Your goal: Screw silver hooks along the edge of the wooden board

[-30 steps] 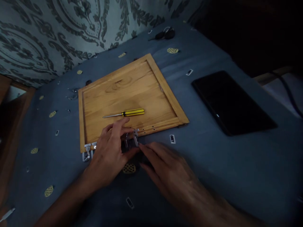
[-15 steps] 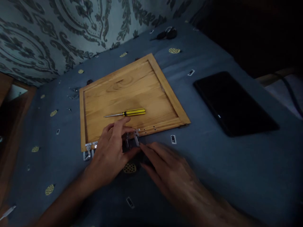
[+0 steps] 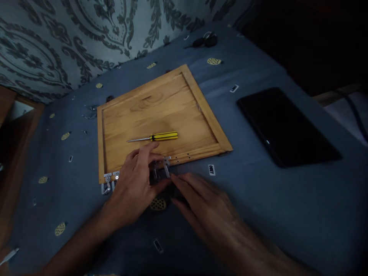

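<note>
A square wooden panel (image 3: 161,111) with a raised frame lies on a blue cloth. On it rests a screwdriver (image 3: 153,137) with a yellow and black handle. My left hand (image 3: 135,186) is at the panel's near edge, its fingers curled around a small metal hinge (image 3: 161,169). My right hand (image 3: 198,197) comes in from the right, and its fingertips pinch the same hinge from the other side. Another metal hinge (image 3: 108,183) sits at the panel's near left corner.
A black flat tablet (image 3: 284,126) lies to the right on the blue patterned cloth (image 3: 258,191). Dark keys (image 3: 205,40) lie at the far edge near a patterned wall. Small screws (image 3: 89,113) are scattered left of the panel. A wooden edge shows at far left.
Both hands stay at the hinge with almost no movement. The view has shifted slightly.
</note>
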`<state>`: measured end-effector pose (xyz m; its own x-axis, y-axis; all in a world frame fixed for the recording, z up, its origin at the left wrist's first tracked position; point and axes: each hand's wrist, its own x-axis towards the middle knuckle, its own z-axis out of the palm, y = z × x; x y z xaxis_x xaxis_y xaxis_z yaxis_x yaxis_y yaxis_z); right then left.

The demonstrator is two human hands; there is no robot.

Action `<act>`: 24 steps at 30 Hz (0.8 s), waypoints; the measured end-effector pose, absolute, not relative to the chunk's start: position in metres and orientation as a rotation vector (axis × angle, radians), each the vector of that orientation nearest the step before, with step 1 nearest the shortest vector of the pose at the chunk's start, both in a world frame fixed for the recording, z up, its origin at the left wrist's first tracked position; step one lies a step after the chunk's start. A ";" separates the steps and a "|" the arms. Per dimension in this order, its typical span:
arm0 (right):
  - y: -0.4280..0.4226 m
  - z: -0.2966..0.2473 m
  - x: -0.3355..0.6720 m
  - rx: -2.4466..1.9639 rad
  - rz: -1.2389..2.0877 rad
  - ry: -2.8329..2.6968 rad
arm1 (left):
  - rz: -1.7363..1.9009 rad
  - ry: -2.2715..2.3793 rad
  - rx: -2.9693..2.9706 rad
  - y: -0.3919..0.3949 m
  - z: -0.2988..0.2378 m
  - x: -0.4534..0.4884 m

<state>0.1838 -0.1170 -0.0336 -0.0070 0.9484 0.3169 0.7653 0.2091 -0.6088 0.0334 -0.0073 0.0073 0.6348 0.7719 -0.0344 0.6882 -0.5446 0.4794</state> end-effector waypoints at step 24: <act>-0.119 -0.035 0.184 -1.590 0.317 -1.824 | 0.254 1.128 2.398 -0.007 0.009 0.036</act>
